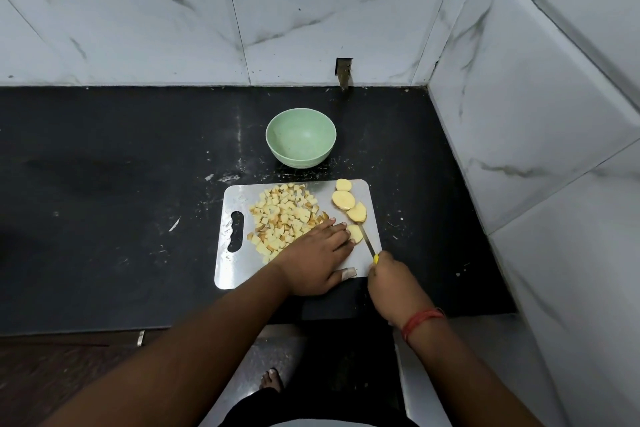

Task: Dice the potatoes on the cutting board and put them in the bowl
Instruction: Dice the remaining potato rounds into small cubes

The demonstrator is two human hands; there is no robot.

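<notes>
- At the near edge of the black counter point(104, 218), the right hand point(394, 282) is clenched round the yellow handle of a small knife point(367, 242), whose blade runs forward to the nearest potato slice point(356, 233).
- Just left of it, the left hand point(317, 258) lies flat on the cutting board point(235, 270), fingers straight and grasping nothing, their tips touching that same slice and pinning it; the thumb wears a strip of tape.
- To do this cut well, the person would likely keep those fingertips tucked back from the blade, cut the slice into even strips, then cross-cut to match the cubes already made.
- Left of the hands on the board, a loose heap of diced potato point(282, 220) spreads toward the handle slot, none of it moved off yet.
- Farther along the board's right side, three more round slices point(346, 202) lie in an overlapping row, uncut.
- Beyond the board, apart from it, the green bowl point(300, 137) stands upright and holds nothing; judging by this, the transfer has not begun.
- Behind it rises the marbled tile wall point(311, 10).
</notes>
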